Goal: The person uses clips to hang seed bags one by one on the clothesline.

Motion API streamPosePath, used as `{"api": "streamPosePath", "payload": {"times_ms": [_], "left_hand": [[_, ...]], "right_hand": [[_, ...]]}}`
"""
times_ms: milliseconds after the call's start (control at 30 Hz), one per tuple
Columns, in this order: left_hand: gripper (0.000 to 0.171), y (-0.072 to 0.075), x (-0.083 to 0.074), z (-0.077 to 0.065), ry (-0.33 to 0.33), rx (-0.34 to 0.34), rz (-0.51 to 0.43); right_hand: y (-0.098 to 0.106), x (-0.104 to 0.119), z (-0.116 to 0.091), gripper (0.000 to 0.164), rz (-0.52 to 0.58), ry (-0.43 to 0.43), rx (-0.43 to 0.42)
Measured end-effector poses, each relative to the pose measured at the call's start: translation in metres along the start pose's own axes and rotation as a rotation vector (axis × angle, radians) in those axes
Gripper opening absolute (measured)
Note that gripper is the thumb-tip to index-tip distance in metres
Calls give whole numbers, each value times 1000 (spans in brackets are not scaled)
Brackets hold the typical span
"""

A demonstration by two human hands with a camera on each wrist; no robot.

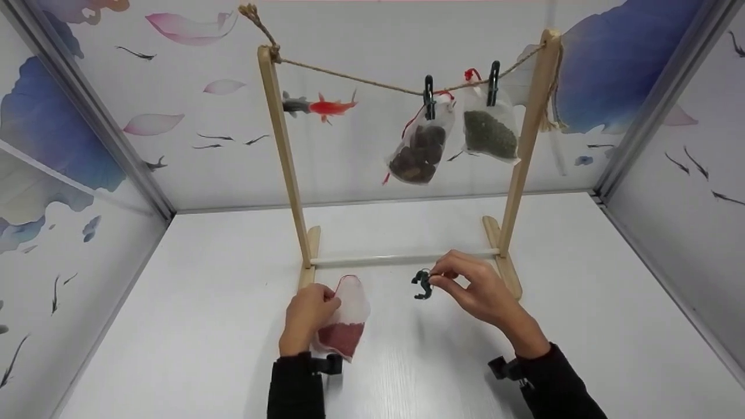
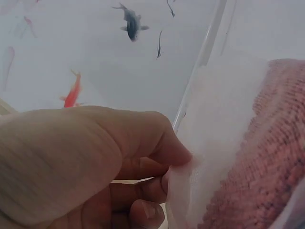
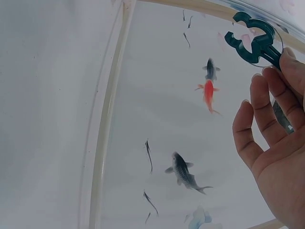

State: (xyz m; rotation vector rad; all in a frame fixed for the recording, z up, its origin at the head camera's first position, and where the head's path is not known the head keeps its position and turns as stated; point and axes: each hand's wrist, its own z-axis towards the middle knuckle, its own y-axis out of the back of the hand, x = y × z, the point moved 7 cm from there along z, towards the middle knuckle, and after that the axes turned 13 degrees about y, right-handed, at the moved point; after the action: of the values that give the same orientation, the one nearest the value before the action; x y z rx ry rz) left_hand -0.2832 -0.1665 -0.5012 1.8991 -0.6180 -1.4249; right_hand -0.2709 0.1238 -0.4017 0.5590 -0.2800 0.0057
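Observation:
My left hand (image 1: 310, 311) pinches the edge of a white mesh drawstring pouch (image 1: 353, 302) with small reddish grains in its bottom part. Up close in the left wrist view, thumb and finger grip the thin fabric (image 2: 224, 95) above the grains. Off to the right, my right hand (image 1: 474, 285) holds a dark green plastic clip (image 1: 423, 284) between thumb and forefinger. The right wrist view shows the clip (image 3: 255, 40) with its curved jaws spread, pointing away from the fingertips; the other fingers are bent loosely below.
A wooden rack (image 1: 285, 151) stands ahead with a sagging twine line (image 1: 349, 77). From the line hang a pouch of dark brown pieces (image 1: 420, 154) and a pouch of green bits (image 1: 490, 135), each under a black clip (image 1: 429, 96). A pale crossbar (image 1: 401, 258) joins the rack's feet.

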Motion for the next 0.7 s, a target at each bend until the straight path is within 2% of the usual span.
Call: {"api": "streamPosePath", "payload": {"times_ms": [200,467,700], "left_hand": [[14,-1,0,1,-12,14,-1],[16,-1,-2,1,-37,10,11],[19,-2,-4,1,-27,16,14]], "right_hand": [[0,4,4,15,8,3,-16],[4,25,20,28,-7,33,-34],[6,26,21,27,-15,25,-35]]}}
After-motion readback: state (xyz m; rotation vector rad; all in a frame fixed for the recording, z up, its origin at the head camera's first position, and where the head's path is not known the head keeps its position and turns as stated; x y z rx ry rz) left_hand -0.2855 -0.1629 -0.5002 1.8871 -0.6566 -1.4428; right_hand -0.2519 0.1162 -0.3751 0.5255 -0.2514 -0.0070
